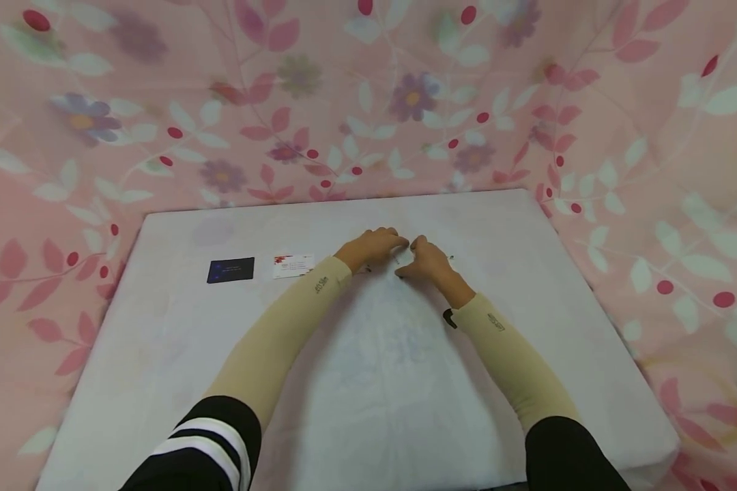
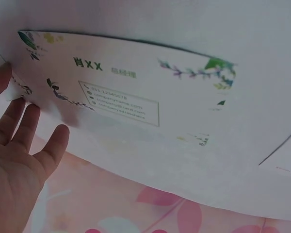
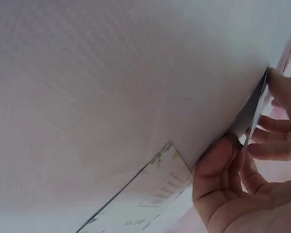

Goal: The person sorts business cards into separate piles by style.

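A white business card [image 3: 256,109] stands tilted between the two hands over the white cloth. My left hand [image 1: 374,247] pinches its far end, thumb on one face and fingers behind. At its near end my right hand [image 1: 432,264] curls thumb and fingers about the edge. Flat below the left hand lies a white card with green floral corners [image 2: 136,87], a boxed block of text on it. Another floral card [image 3: 153,196] lies flat beside the right hand; in the head view that hand mostly hides it.
Left of the hands lie a white card with a red corner [image 1: 293,266] and a dark card [image 1: 230,271], roughly in a row. A white cloth [image 1: 374,382] covers the table. Pink floral fabric [image 1: 356,102] hangs behind and around it.
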`<control>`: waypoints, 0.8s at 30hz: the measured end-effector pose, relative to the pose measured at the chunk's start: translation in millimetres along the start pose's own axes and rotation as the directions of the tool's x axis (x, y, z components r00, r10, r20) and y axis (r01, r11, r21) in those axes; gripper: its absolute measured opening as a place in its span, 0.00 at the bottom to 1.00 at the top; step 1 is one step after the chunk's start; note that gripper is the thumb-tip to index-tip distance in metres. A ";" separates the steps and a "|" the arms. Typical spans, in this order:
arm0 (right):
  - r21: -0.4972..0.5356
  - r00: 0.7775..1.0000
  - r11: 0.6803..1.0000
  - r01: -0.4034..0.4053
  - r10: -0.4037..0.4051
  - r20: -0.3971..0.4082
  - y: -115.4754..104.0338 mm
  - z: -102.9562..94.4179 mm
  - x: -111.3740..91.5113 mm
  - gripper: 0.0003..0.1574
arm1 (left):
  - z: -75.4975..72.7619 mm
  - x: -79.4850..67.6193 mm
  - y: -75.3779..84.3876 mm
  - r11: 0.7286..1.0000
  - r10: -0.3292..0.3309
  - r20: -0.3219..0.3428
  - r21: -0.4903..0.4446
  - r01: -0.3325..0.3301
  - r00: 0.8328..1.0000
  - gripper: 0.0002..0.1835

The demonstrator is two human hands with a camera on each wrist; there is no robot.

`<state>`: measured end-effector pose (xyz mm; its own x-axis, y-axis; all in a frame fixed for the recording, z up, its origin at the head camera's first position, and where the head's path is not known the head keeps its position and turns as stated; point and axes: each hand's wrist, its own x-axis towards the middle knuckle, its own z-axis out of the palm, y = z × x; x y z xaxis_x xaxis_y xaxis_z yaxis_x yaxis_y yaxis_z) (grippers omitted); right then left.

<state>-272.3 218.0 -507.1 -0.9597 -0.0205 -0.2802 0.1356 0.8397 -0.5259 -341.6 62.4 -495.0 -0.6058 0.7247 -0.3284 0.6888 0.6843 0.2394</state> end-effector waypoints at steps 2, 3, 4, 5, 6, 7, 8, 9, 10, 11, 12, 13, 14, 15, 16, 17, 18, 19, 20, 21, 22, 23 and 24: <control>0.022 1.000 1.000 0.004 -0.004 -0.015 1.8 0.4 0.2 0.43 | 1.2 0.9 0.7 1.000 -0.005 -0.010 0.008 0.005 1.000 0.26; 0.037 1.000 0.999 0.008 -0.007 -0.021 2.7 0.4 0.5 0.41 | 1.4 1.1 0.7 1.000 -0.010 -0.015 0.008 0.010 1.000 0.27; 0.059 1.000 0.998 0.011 -0.009 -0.027 3.4 0.0 0.5 0.38 | 1.5 1.2 0.5 1.000 -0.014 -0.020 0.008 0.014 1.000 0.27; 0.085 0.999 0.996 0.011 -0.009 -0.033 4.2 -0.7 0.7 0.36 | 1.5 1.2 0.1 1.000 -0.016 -0.023 0.003 0.016 1.000 0.28; 0.118 0.999 0.993 0.012 -0.007 -0.040 4.7 -1.9 0.6 0.33 | 1.2 0.8 -0.6 1.000 -0.019 -0.031 -0.010 0.019 0.999 0.29; 0.152 0.999 0.988 0.014 -0.007 -0.047 5.1 -3.6 0.4 0.30 | 1.0 0.3 -2.0 0.999 -0.021 -0.045 -0.028 0.020 0.999 0.30; 0.182 0.998 0.983 0.019 -0.009 -0.057 5.5 -5.3 0.6 0.27 | 0.6 -0.4 -3.7 0.999 -0.020 -0.064 -0.047 0.017 0.998 0.32; 0.217 0.998 0.976 0.028 -0.014 -0.069 5.8 -7.6 0.5 0.26 | -0.1 -1.2 -5.6 0.997 -0.018 -0.087 -0.073 0.012 0.996 0.32; 0.256 0.997 0.966 0.042 -0.022 -0.079 6.4 -8.8 0.0 0.25 | 0.3 -2.6 -7.4 0.995 -0.016 -0.115 -0.104 0.004 0.993 0.33; 0.289 0.995 0.955 0.062 -0.037 -0.090 7.0 -10.1 -0.3 0.24 | 0.3 -4.3 -9.3 0.991 -0.014 -0.144 -0.137 -0.006 0.989 0.33; 0.331 0.994 0.940 0.084 -0.055 -0.095 7.3 -11.5 -0.7 0.23 | 0.0 -6.4 -11.3 0.986 -0.010 -0.171 -0.168 -0.020 0.985 0.33; 0.370 0.993 0.924 0.102 -0.070 -0.097 7.8 -12.8 -1.3 0.23 | -0.1 -8.3 -13.5 0.980 -0.004 -0.195 -0.194 -0.035 0.981 0.34; 0.399 0.991 0.910 0.117 -0.084 -0.099 8.3 -13.8 -1.7 0.22 | -0.8 -10.3 -15.4 0.975 0.008 -0.211 -0.215 -0.054 0.977 0.34; 0.424 0.990 0.896 0.130 -0.098 -0.097 8.8 -14.7 -2.3 0.22 | -1.4 -12.2 -17.1 0.970 0.016 -0.222 -0.235 -0.070 0.975 0.34; 0.442 0.990 0.886 0.137 -0.106 -0.094 9.5 -15.1 -2.5 0.21 | -1.9 -14.3 -18.8 0.965 0.024 -0.227 -0.250 -0.083 0.974 0.34; 0.451 0.989 0.881 0.143 -0.113 -0.092 10.3 -15.3 -2.5 0.21 | -2.5 -16.2 -20.4 0.960 0.030 -0.226 -0.264 -0.091 0.974 0.34; 0.460 0.989 0.875 0.147 -0.118 -0.091 11.0 -15.1 -2.3 0.20 | -2.8 -17.6 -22.1 0.956 0.036 -0.223 -0.275 -0.099 0.974 0.34; 0.458 0.988 0.877 0.149 -0.120 -0.093 11.7 -14.6 -1.7 0.20 | -3.6 -19.0 -23.2 0.952 0.038 -0.219 -0.289 -0.102 0.975 0.34; 0.456 0.988 0.877 0.154 -0.125 -0.095 12.0 -14.2 -0.8 0.20 | -4.7 -20.2 -24.2 0.950 0.040 -0.212 -0.293 -0.103 0.976 0.35; 0.455 0.986 0.876 0.163 -0.135 -0.095 12.4 -13.7 0.0 0.19 | -5.4 -21.4 -25.1 0.949 0.036 -0.205 -0.299 -0.098 0.978 0.35; 0.454 0.985 0.874 0.174 -0.144 -0.100 12.7 -13.2 0.8 0.19 | -6.1 -22.7 -25.8 0.947 0.032 -0.199 -0.306 -0.093 0.980 0.36; 0.449 0.983 0.874 0.184 -0.153 -0.105 12.6 -12.8 1.1 0.19 | -6.3 -23.8 -26.5 0.947 0.030 -0.198 -0.308 -0.091 0.980 0.36; 0.448 0.981 0.873 0.192 -0.159 -0.112 12.5 -12.0 1.3 0.19 | -6.4 -25.3 -26.7 0.946 0.027 -0.199 -0.311 -0.089 0.980 0.37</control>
<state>-274.8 235.0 -504.4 -0.9905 -0.0928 -0.1015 0.0439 0.4864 -0.8726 -347.3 26.3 -487.2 -0.6540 0.7445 -0.1339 0.5818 0.6082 0.5400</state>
